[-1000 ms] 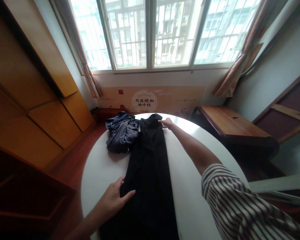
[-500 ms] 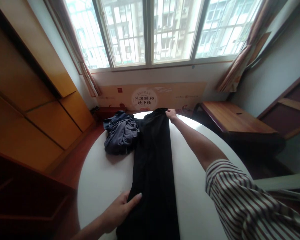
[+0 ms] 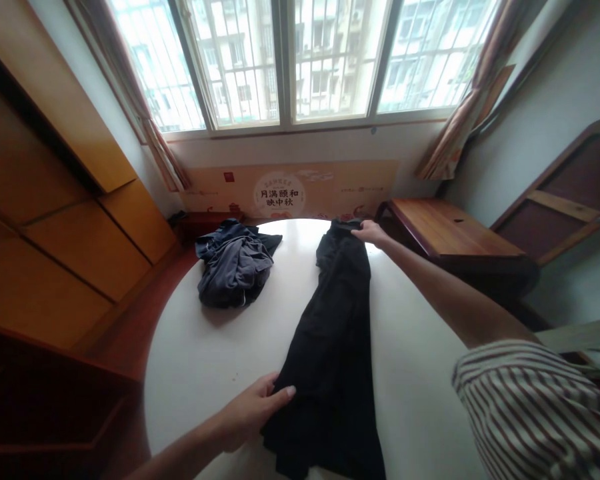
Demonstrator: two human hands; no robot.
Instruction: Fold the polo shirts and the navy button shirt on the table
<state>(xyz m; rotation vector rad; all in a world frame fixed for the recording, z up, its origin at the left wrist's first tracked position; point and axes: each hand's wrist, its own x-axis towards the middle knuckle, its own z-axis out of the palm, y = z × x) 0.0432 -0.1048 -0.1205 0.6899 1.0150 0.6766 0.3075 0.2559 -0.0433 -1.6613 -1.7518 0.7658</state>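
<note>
A pair of black trousers (image 3: 335, 320), doubled lengthwise, stretches over a round white table (image 3: 195, 373) from its far edge toward me. My right hand (image 3: 371, 233) is closed on the far end, at what looks like the waistband. Nearer to me, my left hand (image 3: 255, 408) pinches the left edge of the cloth, its thumb on top and the fingers hidden beneath. Left of the trousers lies a crumpled heap of dark blue and grey clothes (image 3: 235, 267), touched by neither hand.
Beyond the table, a printed banner (image 3: 205, 190) runs along the wall under a barred window (image 3: 330, 60). A wooden desk (image 3: 455, 227) stands to the right, with orange cabinets (image 3: 75, 247) on the left. At lower left is a dark red wooden shelf (image 3: 45, 400).
Both hands have shifted the trousers to the right, away from the clothes heap, so a gap of white table shows between them. The near end has come into view.
</note>
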